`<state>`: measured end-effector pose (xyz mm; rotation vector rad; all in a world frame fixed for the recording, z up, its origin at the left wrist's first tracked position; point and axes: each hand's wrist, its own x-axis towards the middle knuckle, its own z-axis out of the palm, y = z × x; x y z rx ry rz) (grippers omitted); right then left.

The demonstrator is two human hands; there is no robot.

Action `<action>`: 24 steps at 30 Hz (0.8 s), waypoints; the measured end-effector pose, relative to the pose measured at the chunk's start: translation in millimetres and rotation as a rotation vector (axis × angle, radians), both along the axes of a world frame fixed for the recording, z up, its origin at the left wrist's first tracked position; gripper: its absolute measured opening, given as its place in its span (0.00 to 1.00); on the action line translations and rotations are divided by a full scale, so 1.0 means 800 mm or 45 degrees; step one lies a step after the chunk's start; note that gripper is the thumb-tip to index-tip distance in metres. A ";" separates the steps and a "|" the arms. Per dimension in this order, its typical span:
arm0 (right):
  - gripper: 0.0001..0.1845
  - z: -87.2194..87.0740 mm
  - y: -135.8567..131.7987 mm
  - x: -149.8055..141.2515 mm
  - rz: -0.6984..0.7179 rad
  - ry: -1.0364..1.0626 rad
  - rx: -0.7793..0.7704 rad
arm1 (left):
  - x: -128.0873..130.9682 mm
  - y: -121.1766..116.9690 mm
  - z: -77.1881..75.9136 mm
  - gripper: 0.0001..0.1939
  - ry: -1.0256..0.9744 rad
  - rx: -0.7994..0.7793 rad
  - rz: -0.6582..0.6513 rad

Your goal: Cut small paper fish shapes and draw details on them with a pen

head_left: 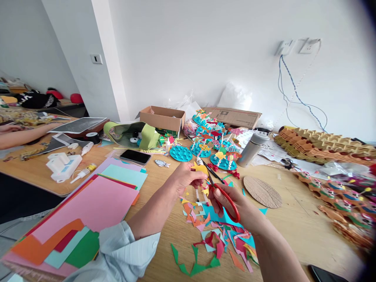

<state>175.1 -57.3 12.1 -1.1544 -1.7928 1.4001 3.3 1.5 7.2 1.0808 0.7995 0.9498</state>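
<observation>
My left hand [186, 178] pinches a piece of yellow paper [200, 169] with a pointed outline. My right hand [235, 205] grips red-handled scissors [226, 201] through the finger loops, and their dark blades reach up to the yellow paper. I cannot tell whether the blades are cutting it. Below both hands, a loose heap of coloured paper scraps [216, 231] lies on the wooden table [290, 223]. To the left sits a stack of coloured card sheets [88, 207], with pink on top. An oval of corrugated cardboard [262, 191] lies to the right.
Teal discs with paper decorations [205, 147] stand beyond my hands, beside a steel bottle [252, 149] and a cardboard box [162, 119]. A phone [135, 156] and a glue gun [64, 166] lie to the left. A co-worker's arm [20, 137] rests at far left.
</observation>
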 end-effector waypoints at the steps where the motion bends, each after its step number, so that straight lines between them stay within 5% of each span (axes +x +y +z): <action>1: 0.29 -0.001 0.000 0.000 0.001 0.004 0.004 | 0.000 0.000 0.000 0.06 0.001 0.001 0.001; 24: 0.29 0.001 -0.001 0.000 -0.017 0.005 -0.016 | 0.000 0.000 0.000 0.06 0.009 0.005 -0.007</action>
